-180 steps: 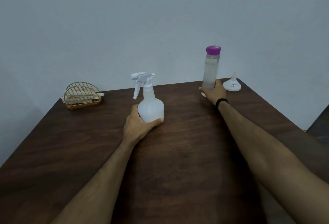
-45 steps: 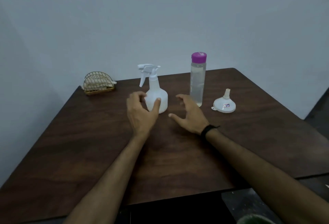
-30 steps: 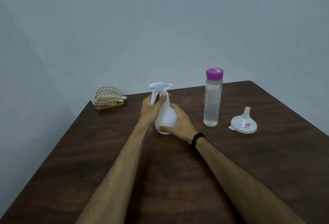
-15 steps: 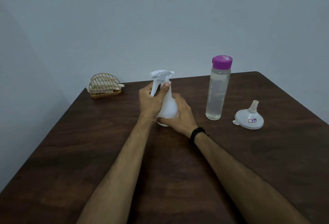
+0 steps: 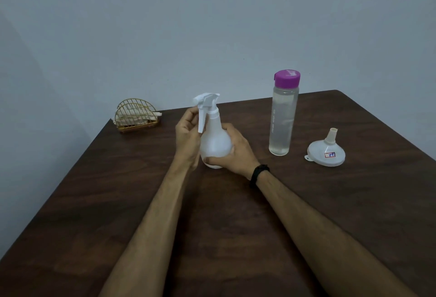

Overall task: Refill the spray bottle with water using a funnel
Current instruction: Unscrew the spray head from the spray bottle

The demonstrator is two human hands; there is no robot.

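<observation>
A white spray bottle (image 5: 215, 142) stands upright on the dark wooden table (image 5: 236, 214), its trigger head (image 5: 205, 102) still on its neck. My right hand (image 5: 233, 151) grips the round body from the right and below. My left hand (image 5: 187, 135) is beside the neck, fingers curled at the trigger head. To the right stands a clear water bottle (image 5: 282, 120) with a purple cap (image 5: 287, 78), holding water. Further right a white funnel (image 5: 326, 150) lies upside down, spout up, with a small sticker.
A gold wire napkin holder (image 5: 135, 115) with white napkins sits at the table's far left corner. A plain grey wall rises behind the table. A black band is on my right wrist (image 5: 259, 171).
My left hand has slid off the bottle's neck toward the trigger side, uncovering the neck. My right hand keeps its hold on the body. The view has shifted slightly.
</observation>
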